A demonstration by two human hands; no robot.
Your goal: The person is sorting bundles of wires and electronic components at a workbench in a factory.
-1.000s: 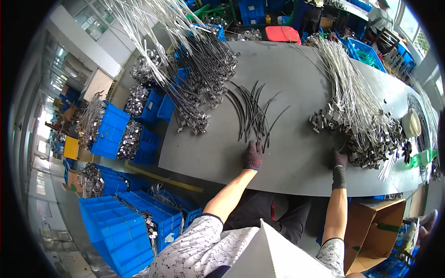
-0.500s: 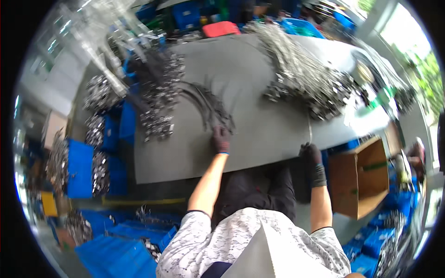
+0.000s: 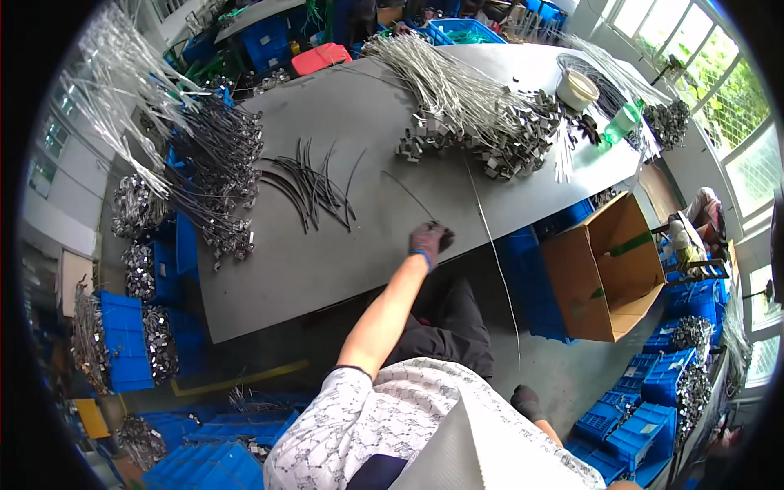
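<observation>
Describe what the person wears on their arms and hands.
The left hand wears a dark grey knit work glove with a blue cuff edge at the wrist. The forearm is bare up to a short white sleeve with a dark scribbled print. The right hand shows only a dark glove.

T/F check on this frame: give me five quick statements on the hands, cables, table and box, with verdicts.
1. The left hand, gloved, pinches the end of a thin cable. True.
2. The dark cables lie in a blue bin. False: they lie loose on the grey table.
3. The cardboard box sits on the table. False: it stands on the floor beside it.
4. A red box sits beyond the table's far edge. True.
5. The right hand rests on the table. False: it is low, off the table.
</observation>
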